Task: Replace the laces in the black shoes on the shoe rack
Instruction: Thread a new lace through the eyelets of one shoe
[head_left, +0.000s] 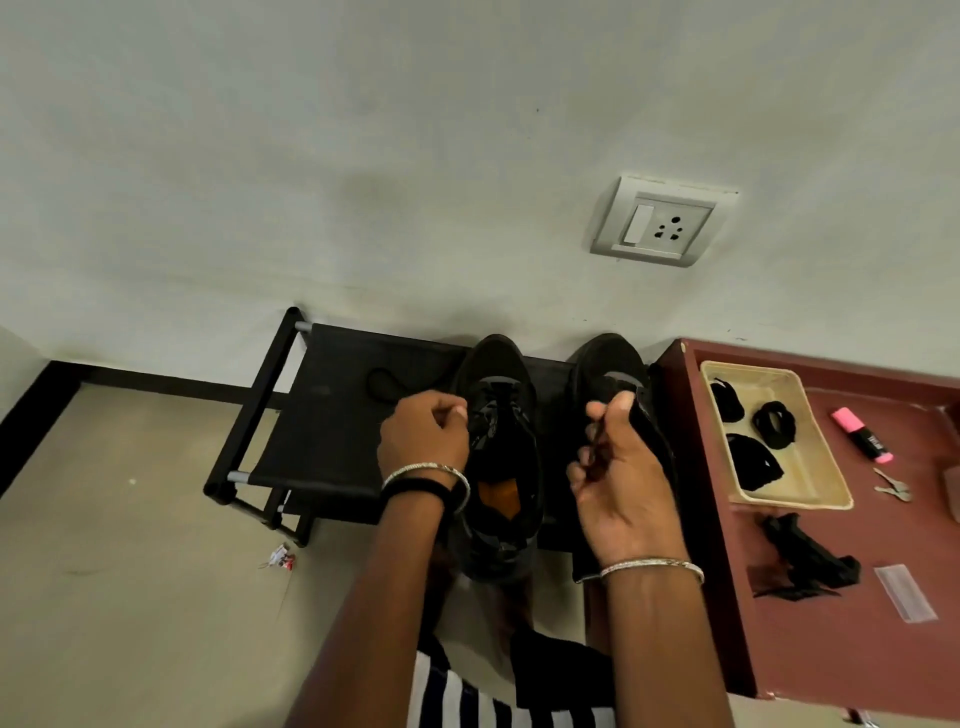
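Two black shoes stand side by side on the black shoe rack against the wall. My left hand hovers at the lace area of the left shoe, fingers curled and pinching a black lace end. My right hand is raised in front of the right shoe, palm toward me, gripping a dark lace between thumb and fingers. It hides most of that shoe. A loose black lace lies on the rack's top, left of the shoes.
A maroon table stands right of the rack. On it are a cream tray with black lace bundles, a pink highlighter, keys, a black cloth-like item and a clear strip. A wall socket is above.
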